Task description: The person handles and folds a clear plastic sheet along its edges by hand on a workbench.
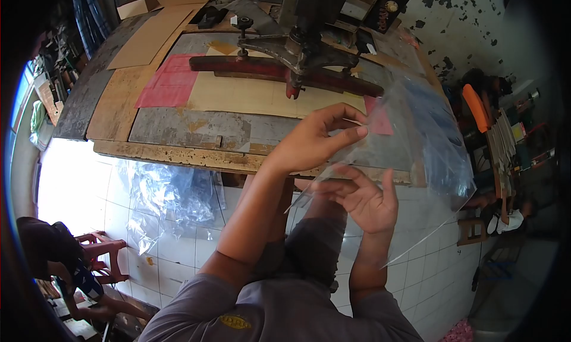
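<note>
A large clear plastic sheet hangs at the right front of the workbench, slanting down towards my lap. My left hand reaches across in front of me and pinches the sheet's upper edge between thumb and fingers. Below it, my right hand is palm up with fingers spread, the see-through film passing over or beside it; whether the fingers touch the film is hard to tell. Beyond my hands, a press with a dark red bar stands over a pale yellow sheet on the bench.
Pink sheets lie at both ends of the yellow one. Brown cardboard covers the bench's far left. Crumpled clear plastic lies under the front edge. A person sits lower left near a red stool; another person is at the right.
</note>
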{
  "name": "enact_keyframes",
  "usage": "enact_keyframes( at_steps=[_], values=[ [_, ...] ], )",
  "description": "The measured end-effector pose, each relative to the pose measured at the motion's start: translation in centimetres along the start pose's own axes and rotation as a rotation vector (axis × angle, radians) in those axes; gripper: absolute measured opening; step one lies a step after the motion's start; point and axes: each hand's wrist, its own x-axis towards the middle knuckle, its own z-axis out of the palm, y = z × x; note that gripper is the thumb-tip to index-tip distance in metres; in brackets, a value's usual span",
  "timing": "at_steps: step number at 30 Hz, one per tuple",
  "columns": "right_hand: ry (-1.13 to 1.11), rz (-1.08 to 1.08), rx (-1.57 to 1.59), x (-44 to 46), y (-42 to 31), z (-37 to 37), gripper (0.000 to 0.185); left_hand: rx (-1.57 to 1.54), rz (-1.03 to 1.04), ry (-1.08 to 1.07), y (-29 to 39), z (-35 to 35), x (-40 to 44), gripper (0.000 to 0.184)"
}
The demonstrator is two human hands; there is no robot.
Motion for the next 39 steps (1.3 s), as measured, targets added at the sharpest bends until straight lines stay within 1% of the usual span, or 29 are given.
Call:
enact_keyframes(
  at_steps=[2, 4, 5, 7, 8, 10, 12, 13, 14, 15, 17, 18, 19, 21, 22, 23, 25, 26, 27, 28, 29, 32, 34, 35, 36, 37, 39],
  values=[
    [-0.003, 0.069, -0.127, -0.3, 0.5, 1.5, 0.100, 0.242, 0.068, 0.123, 1.7, 0.5, -0.9, 0.021],
    [0.018, 0.142, -0.270, -0.4, 0.6, 3.6, 0.102, 0.352, -0.012, 0.132, 4.3, 0.9, -2.1, 0.020],
    [-0.014, 0.137, -0.320, -0.4, 0.6, 4.1, 0.101, 0.408, -0.052, 0.141, 5.6, 1.0, -2.8, 0.020],
    [-0.092, 0.128, -0.411, -0.4, 0.8, 5.0, 0.100, 0.409, 0.058, 0.206, 7.6, 1.5, -4.9, 0.018],
    [-0.087, 0.125, -0.433, -0.5, 0.9, 5.4, 0.096, 0.415, 0.108, 0.244, 8.5, 1.5, -6.2, 0.018],
    [-0.091, 0.129, -0.460, -1.0, 1.9, 6.3, 0.089, 0.573, 0.342, 0.364, 10.4, 0.5, -10.1, 0.016],
    [-0.130, 0.216, -0.466, -1.7, 4.8, 6.1, 0.082, 0.633, 0.498, 0.518, 12.2, -1.7, -15.4, 0.009],
    [-0.155, 0.262, -0.469, -1.9, 6.2, 6.3, 0.078, 0.592, 0.539, 0.655, 12.7, -2.7, -18.4, 0.008],
    [-0.190, 0.289, -0.465, -1.8, 7.1, 6.8, 0.061, 0.589, 0.593, 0.770, 13.2, -4.0, -21.5, 0.007],
    [-0.211, 0.335, -0.524, -2.2, 8.6, 7.1, 0.056, 0.612, 0.587, 0.849, 13.6, -6.1, -25.4, 0.016],
    [-0.244, 0.416, -0.649, -3.5, 11.7, 7.2, 0.048, 0.621, 0.567, 1.095, 14.3, -8.7, -32.9, 0.015],
    [-0.321, 0.426, -0.837, -3.7, 11.6, 7.3, 0.046, 0.675, 0.508, 1.184, 14.4, -9.8, -36.8, 0.017],
    [-0.322, 0.423, -0.859, -4.1, 11.7, 7.0, 0.045, 0.652, 0.478, 1.252, 14.1, -10.7, -40.4, 0.019],
    [-0.310, 0.412, -0.905, -5.0, 11.6, 6.5, 0.044, 0.574, 0.261, 1.465, 12.8, -11.4, -47.5, 0.020],
    [-0.216, 0.390, -0.842, -5.1, 10.8, 6.9, 0.044, 0.650, 0.232, 1.537, 11.3, -12.2, -51.0, 0.020],
    [-0.134, 0.340, -0.859, -5.3, 10.1, 6.7, 0.044, 0.727, 0.203, 1.605, 9.7, -12.7, -53.6, 0.020],
    [0.034, 0.239, -0.890, -5.6, 8.8, 5.9, 0.042, 0.701, 0.019, 1.747, 7.1, -12.9, -57.1, 0.022],
    [0.134, 0.150, -0.898, -5.8, 8.4, 5.5, 0.041, 0.737, -0.058, 1.730, 5.5, -13.5, -58.9, 0.023],
    [0.235, 0.061, -0.905, -5.9, 7.9, 5.1, 0.040, 0.854, -0.158, 1.676, 4.6, -13.5, -59.5, 0.024],
    [0.292, -0.024, -1.012, -5.8, 7.1, 4.9, 0.040, 0.769, -0.210, 1.655, 3.1, -14.6, -60.4, 0.025],
    [0.349, -0.114, -1.119, -5.5, 6.4, 4.5, 0.041, 0.785, -0.253, 1.638, 1.6, -15.8, -61.0, 0.025],
    [0.500, -0.292, -1.583, -5.1, 4.9, 2.7, 0.047, 0.852, -0.417, 1.665, -0.6, -18.4, -60.4, 0.026],
    [0.570, -0.287, -1.790, -5.1, 4.6, 1.2, 0.053, 0.870, -0.501, 1.705, -1.7, -21.0, -60.2, 0.027],
    [0.603, -0.281, -1.894, -5.3, 4.5, 0.3, 0.056, 0.871, -0.503, 1.715, -2.1, -22.6, -60.3, 0.028],
    [0.621, -0.201, -1.902, -5.6, 4.5, -0.8, 0.063, 0.870, -0.506, 1.726, -2.4, -24.6, -60.7, 0.028],
    [0.631, -0.173, -1.944, -5.9, 4.9, -1.6, 0.065, 0.869, -0.510, 1.736, -2.5, -26.6, -61.0, 0.029],
    [0.652, -0.122, -2.029, -6.1, 5.7, -3.1, 0.068, 0.713, -0.380, 1.828, -1.8, -31.0, -61.2, 0.029]
  ],
)
